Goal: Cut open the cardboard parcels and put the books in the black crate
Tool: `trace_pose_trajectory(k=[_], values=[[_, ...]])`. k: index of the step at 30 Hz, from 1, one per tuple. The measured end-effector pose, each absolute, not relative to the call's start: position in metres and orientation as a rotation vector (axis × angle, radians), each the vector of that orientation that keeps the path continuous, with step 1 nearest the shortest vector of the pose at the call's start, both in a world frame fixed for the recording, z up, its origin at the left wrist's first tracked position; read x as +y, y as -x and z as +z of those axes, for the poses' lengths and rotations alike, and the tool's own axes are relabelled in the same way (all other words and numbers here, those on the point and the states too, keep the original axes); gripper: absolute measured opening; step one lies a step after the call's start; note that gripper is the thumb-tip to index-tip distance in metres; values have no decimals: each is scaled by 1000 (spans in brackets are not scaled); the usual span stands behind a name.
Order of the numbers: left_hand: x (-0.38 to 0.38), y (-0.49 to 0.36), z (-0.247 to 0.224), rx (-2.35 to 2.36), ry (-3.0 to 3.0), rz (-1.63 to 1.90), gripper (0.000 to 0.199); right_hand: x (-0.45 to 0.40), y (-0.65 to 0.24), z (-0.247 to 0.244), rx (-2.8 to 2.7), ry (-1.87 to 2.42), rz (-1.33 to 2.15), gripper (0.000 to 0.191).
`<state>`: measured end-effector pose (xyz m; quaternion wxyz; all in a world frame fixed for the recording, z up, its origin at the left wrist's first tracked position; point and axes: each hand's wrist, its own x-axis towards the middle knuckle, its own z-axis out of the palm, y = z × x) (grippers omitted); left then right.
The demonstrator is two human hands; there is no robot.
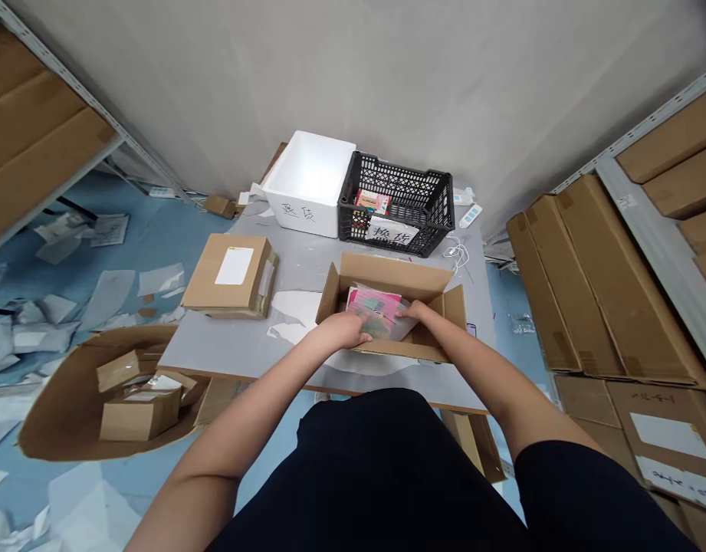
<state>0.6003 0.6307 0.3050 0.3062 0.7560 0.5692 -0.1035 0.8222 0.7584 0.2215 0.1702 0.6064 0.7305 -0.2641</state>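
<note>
An open cardboard box (398, 351) stands on the grey table in front of me, its flaps up. In its left part is a pink packet (379, 303) in a clear plastic bag, with greenish patches on it. My left hand (348, 330) grips the packet's left lower edge, thumb on top and the other fingers partly hidden. My right hand (415, 310) reaches over the box's front wall and pinches the right side of the plastic. The right part of the box lies partly under my right forearm.
Behind the box stand a black plastic crate (426, 222) with small colourful packs and a white foam box (307, 218). A closed carton (229, 268) sits on the table (298, 264) at left. A large scrap bin (59, 406) is beside the table; stacked cartons (594, 284) line the right.
</note>
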Motion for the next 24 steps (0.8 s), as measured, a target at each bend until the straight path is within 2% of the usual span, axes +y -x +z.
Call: trace_pose_trajectory(k=[6, 14, 19, 24], values=[[629, -592, 293, 1514, -1962, -230, 62, 750, -822, 202, 2024, -1937, -1211, 57], [636, -585, 291, 1418, -1900, -258, 63, 740, -803, 178, 2005, -1935, -1946, 53], [637, -584, 289, 1407, -1875, -230, 65, 747, -804, 165, 1953, -1894, -2075, 48], [634, -584, 287, 1395, -1891, -230, 61, 760, -805, 165, 1997, -1785, -1972, 37]])
